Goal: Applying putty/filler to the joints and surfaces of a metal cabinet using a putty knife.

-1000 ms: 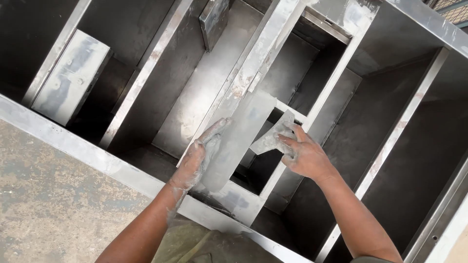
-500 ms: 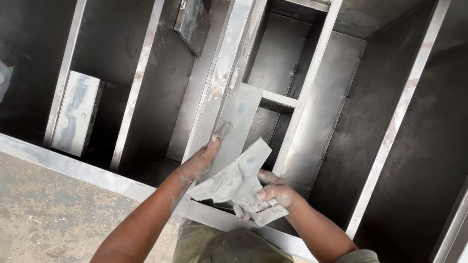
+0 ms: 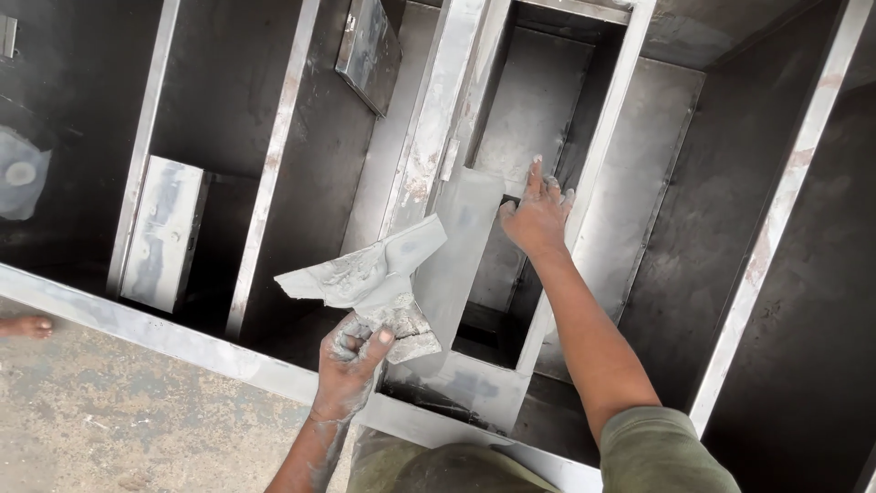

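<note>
While my left hand (image 3: 351,361) grips the crumpled grey sheet (image 3: 370,274) clear of the metal frame (image 3: 429,173), my right hand (image 3: 537,215) rests open-fingered on the flat panel (image 3: 465,246) beside it, steadying it.

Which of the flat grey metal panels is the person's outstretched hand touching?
The right hand rests on the upright centre panel; the others are far left and top.

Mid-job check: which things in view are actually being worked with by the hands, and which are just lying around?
In use:
left hand gripping a crumpled grey sheet
right hand pressed flat on the grey panel inside the metal frame

Lying about:
loose metal plate in the left bay
hanging metal plate at top
pale round object at the left edge
</note>
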